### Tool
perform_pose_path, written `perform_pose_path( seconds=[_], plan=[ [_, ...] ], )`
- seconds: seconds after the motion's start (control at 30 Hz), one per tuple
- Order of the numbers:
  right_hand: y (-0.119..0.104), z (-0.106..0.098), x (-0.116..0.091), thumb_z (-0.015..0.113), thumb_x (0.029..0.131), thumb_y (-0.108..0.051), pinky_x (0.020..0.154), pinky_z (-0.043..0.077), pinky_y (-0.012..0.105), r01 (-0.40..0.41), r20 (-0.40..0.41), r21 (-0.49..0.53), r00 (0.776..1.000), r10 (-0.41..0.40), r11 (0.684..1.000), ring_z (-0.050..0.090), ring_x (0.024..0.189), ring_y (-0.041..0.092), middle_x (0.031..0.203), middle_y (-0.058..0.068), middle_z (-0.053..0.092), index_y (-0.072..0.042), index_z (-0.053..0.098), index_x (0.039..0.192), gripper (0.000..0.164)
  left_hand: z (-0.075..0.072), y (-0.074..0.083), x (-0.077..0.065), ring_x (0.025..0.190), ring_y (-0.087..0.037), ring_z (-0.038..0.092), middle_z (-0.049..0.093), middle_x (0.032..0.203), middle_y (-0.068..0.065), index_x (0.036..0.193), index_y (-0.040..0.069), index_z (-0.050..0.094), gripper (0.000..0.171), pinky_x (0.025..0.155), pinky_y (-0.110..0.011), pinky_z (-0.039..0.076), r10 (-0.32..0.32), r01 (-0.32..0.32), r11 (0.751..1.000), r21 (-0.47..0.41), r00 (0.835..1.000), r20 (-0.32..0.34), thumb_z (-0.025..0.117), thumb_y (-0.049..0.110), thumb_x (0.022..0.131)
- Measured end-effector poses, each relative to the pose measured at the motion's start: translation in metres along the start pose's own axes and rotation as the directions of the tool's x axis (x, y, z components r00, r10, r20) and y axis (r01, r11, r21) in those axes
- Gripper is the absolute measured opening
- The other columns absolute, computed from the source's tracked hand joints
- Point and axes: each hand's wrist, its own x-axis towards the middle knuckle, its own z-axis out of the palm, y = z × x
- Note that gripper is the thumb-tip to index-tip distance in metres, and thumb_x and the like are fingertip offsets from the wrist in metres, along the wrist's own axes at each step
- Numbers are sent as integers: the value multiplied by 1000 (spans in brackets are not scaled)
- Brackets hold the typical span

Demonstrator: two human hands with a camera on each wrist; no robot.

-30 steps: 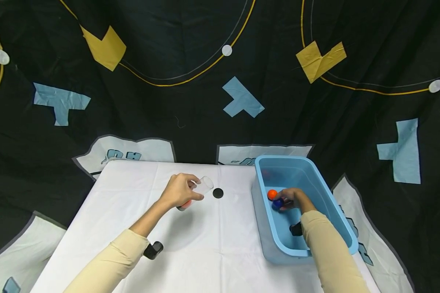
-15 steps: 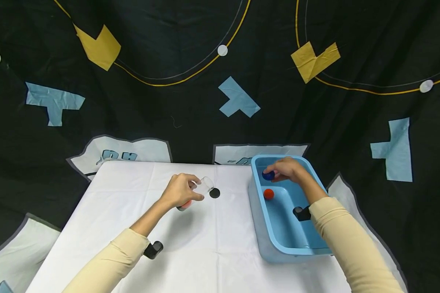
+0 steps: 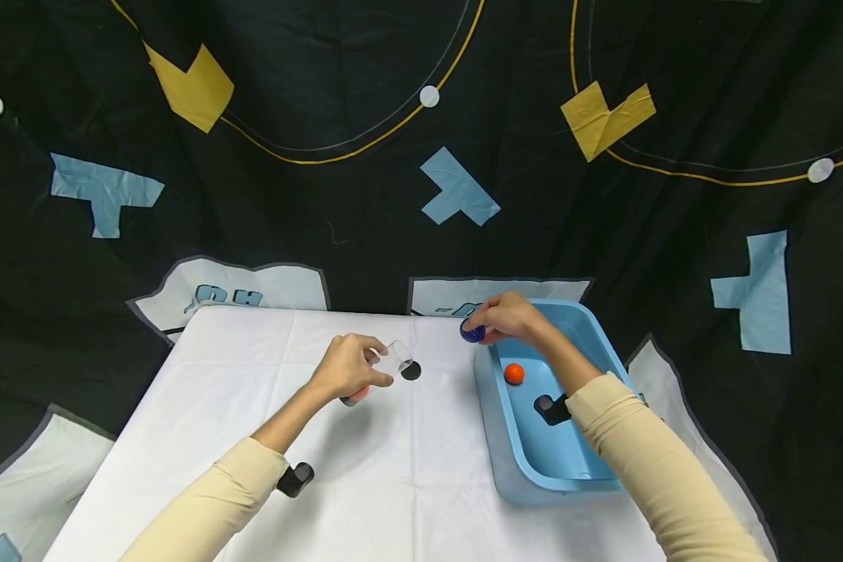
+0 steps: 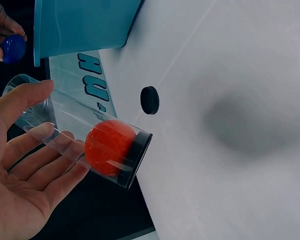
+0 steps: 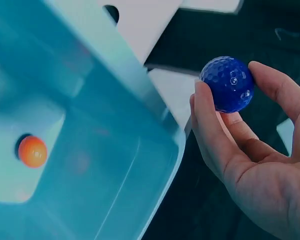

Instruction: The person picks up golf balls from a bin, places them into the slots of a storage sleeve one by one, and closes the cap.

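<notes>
My left hand (image 3: 347, 365) grips a clear plastic tube (image 4: 67, 112) by its upper part, tilted above the table. An orange-red golf ball (image 4: 109, 146) sits at the tube's bottom, against its black end cap (image 4: 135, 160). The tube's upper end has no lid on it. Between thumb and fingertips my right hand (image 3: 513, 318) pinches a blue golf ball (image 5: 227, 84), held above the left rim of the blue bin (image 3: 513, 453). Inside that bin lies an orange ball (image 3: 514, 374), also seen in the right wrist view.
A black round cap (image 4: 150, 100) lies on the white table (image 3: 365, 492), just beyond the tube in the head view. The bin stands on the table's right side. Behind the table hangs a black cloth (image 3: 337, 226) with tape marks.
My right hand has lifted the blue golf ball out of the bin and carried it left over the rim. The left hand with the tube has stayed nearly still.
</notes>
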Motion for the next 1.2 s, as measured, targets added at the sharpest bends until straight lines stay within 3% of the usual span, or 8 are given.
perform_pose_path(
  seconds=[0.3, 0.6, 1.2],
  plan=[
    [-15, 33, 1, 78, 89, -21, 86, 60, 36, 51, 33, 32, 998, -52, 998, 75, 89, 27, 114, 21, 71, 1, 70, 112, 33, 0, 3, 1, 87, -21, 73, 78, 93, -12, 103, 7, 78, 41, 77, -36, 59, 7, -7, 1000, 10, 1000, 3, 91, 20, 67],
    [-23, 57, -3, 81, 86, -19, 85, 61, 39, 106, 54, 78, 992, -110, 991, 76, 91, 29, 112, 22, 71, 3, 71, 109, 34, 2, 6, 3, 88, -20, 73, 78, 93, -10, 103, 8, 78, 42, 78, -34, 59, 6, -6, 1000, 6, 1000, 19, 92, 24, 67],
    [-25, 76, -6, 84, 83, -20, 76, 62, 32, 114, 81, 106, 989, -123, 988, 77, 86, 30, 102, 18, 71, 2, 70, 107, 35, 6, 14, 4, 86, -19, 73, 78, 95, -13, 104, 9, 78, 43, 75, -34, 57, 18, -18, 1000, 0, 999, 38, 93, 25, 67]
  ],
)
